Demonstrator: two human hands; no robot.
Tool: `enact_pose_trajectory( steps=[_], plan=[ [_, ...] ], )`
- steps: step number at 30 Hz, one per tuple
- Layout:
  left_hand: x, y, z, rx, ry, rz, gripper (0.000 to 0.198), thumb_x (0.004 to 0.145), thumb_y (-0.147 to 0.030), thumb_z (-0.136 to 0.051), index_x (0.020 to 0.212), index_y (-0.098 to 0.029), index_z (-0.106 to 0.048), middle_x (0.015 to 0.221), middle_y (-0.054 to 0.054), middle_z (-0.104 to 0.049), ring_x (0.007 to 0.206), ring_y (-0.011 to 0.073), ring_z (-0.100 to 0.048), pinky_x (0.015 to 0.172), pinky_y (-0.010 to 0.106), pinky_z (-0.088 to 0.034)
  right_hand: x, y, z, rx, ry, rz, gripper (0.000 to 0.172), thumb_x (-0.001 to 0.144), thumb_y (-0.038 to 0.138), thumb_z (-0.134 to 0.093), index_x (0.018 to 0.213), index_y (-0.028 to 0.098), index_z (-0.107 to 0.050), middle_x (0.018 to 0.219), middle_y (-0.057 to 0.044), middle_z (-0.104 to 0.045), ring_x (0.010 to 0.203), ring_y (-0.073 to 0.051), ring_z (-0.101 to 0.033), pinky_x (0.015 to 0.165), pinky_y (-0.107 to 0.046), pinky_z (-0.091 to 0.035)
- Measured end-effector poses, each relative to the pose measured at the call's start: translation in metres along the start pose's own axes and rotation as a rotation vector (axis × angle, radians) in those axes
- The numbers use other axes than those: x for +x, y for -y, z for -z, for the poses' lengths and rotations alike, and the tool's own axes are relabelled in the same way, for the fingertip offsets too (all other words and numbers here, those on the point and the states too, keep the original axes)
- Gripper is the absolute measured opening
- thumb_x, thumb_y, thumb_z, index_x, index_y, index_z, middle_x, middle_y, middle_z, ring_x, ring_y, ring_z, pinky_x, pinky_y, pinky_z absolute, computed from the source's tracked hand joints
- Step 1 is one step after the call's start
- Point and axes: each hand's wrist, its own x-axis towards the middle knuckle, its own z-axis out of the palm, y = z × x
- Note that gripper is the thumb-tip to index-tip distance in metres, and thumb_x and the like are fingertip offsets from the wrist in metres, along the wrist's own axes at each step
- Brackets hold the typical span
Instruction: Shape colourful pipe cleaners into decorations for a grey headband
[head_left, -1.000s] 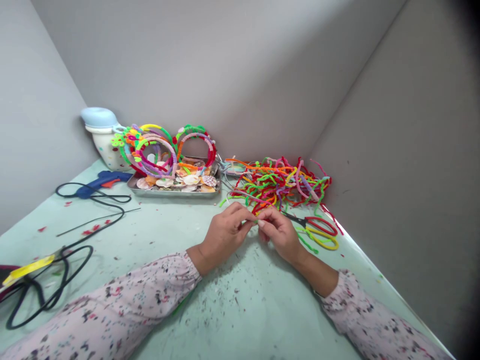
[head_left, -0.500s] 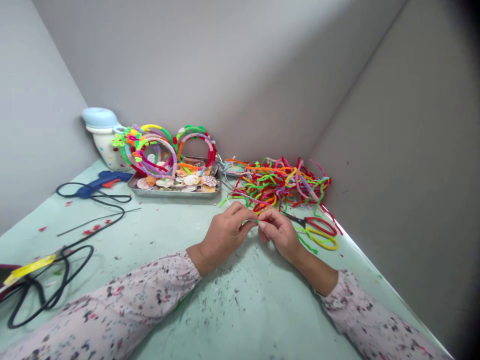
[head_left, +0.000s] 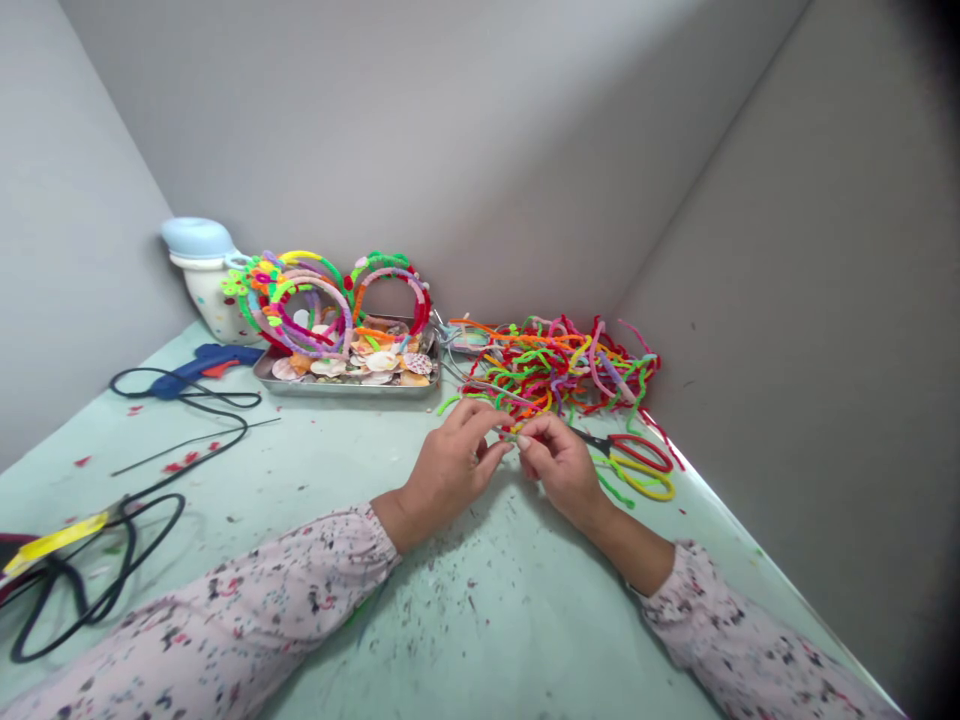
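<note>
My left hand point(head_left: 450, 460) and my right hand point(head_left: 559, 462) meet in front of the pile of pipe cleaners point(head_left: 555, 365), just above the table. A thin greyish piece point(head_left: 507, 433) with a hint of green lies between their fingertips; its kind is too small to make out. My right thumb and index finger pinch one end. My left index finger and thumb are around the other end, in a looser hold. Red-and-yellow-handled scissors point(head_left: 641, 465) lie right of my right hand, their blades partly behind it.
A metal tray point(head_left: 352, 390) holds seashells, with pipe-cleaner-wrapped headbands point(head_left: 311, 310) on top. Left of it are a blue glue gun point(head_left: 199, 370), its black cord point(head_left: 180, 505) and a white cup point(head_left: 214, 295) with a blue lid. Grey walls enclose the green table point(head_left: 525, 620).
My left index finger and thumb have parted slightly around the thin piece. My right hand has barely moved and still pinches it. The view has shifted very slightly.
</note>
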Motion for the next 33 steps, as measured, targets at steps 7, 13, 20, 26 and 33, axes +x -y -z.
enact_pose_trajectory(
  steps=[7,13,20,26,33],
  plan=[
    [0.006,-0.022,0.005,-0.101,-0.020,0.167,0.009,0.084,-0.022,-0.053,0.083,-0.017,-0.061,0.079,0.001,-0.057,0.065,0.0105,-0.050,0.061,0.023,-0.041,0.002,0.005,-0.001,0.046,-0.109,-0.032,0.014,0.085,0.033,-0.055,0.080,0.021,-0.050,0.050,0.008,-0.046,0.043,-0.009,-0.041,0.043,-0.021,-0.034],
    [0.008,-0.029,0.002,-0.331,0.332,0.315,0.019,0.082,-0.023,-0.049,0.077,-0.017,-0.066,0.071,-0.001,-0.063,0.062,0.0105,-0.051,0.058,0.022,-0.037,0.001,0.008,0.000,-0.046,-0.166,0.061,0.010,0.084,0.029,-0.054,0.078,0.020,-0.052,0.064,0.005,-0.049,0.052,-0.009,-0.044,0.048,-0.022,-0.037],
    [0.013,-0.023,0.004,-0.499,0.307,0.532,0.021,0.081,-0.028,-0.050,0.079,-0.015,-0.066,0.053,-0.002,-0.057,0.045,0.0094,-0.048,0.048,0.022,-0.037,-0.007,0.007,-0.001,-0.104,-0.106,0.196,0.004,0.086,0.025,-0.053,0.084,0.021,-0.052,0.065,0.004,-0.053,0.053,-0.011,-0.049,0.050,-0.024,-0.041],
    [0.014,-0.030,0.005,-0.533,0.201,0.501,0.021,0.079,-0.025,-0.055,0.092,-0.015,-0.067,0.055,-0.002,-0.059,0.047,0.0099,-0.051,0.048,0.021,-0.040,-0.010,0.010,-0.001,-0.250,-0.177,0.381,0.005,0.084,0.019,-0.054,0.088,0.022,-0.053,0.077,0.001,-0.055,0.063,-0.012,-0.056,0.059,-0.026,-0.045],
    [0.010,-0.028,0.000,-0.569,0.148,0.579,0.015,0.077,-0.028,-0.059,0.078,-0.015,-0.063,0.052,-0.004,-0.052,0.046,0.0088,-0.047,0.045,0.020,-0.037,-0.006,0.010,0.001,-0.390,-0.199,0.427,0.008,0.084,0.017,-0.054,0.090,0.022,-0.052,0.077,0.001,-0.055,0.063,-0.012,-0.054,0.060,-0.025,-0.046]
  ],
)
